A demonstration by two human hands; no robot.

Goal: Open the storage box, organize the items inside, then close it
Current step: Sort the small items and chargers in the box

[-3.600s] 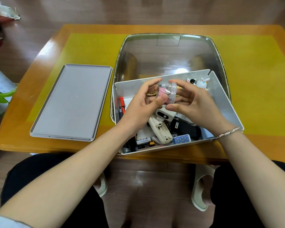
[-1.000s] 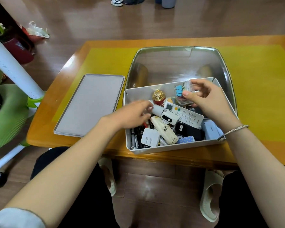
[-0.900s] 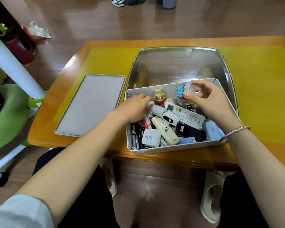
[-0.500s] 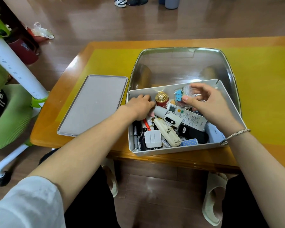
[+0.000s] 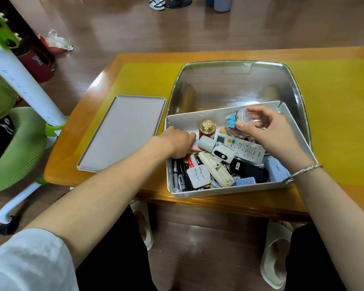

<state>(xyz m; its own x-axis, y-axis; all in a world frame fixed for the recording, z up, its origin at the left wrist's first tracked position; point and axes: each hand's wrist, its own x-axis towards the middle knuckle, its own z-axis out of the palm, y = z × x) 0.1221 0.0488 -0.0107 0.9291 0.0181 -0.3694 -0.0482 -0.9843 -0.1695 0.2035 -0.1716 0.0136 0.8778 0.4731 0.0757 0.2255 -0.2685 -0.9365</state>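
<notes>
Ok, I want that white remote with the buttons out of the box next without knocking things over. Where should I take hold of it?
Probably grip the white remote across its two long edges near the middle, coming from above with the right hand. It lies flat, buttons up, on top of the pile. Its display end sits by the white gadget and the gold-capped bottle, so that end is more crowded.

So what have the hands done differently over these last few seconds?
Both hands held a small clear container above the box. The left hand let go and dug down among the items at the box's left. The right hand carried the clear container toward the back. Lid stayed put.
</notes>
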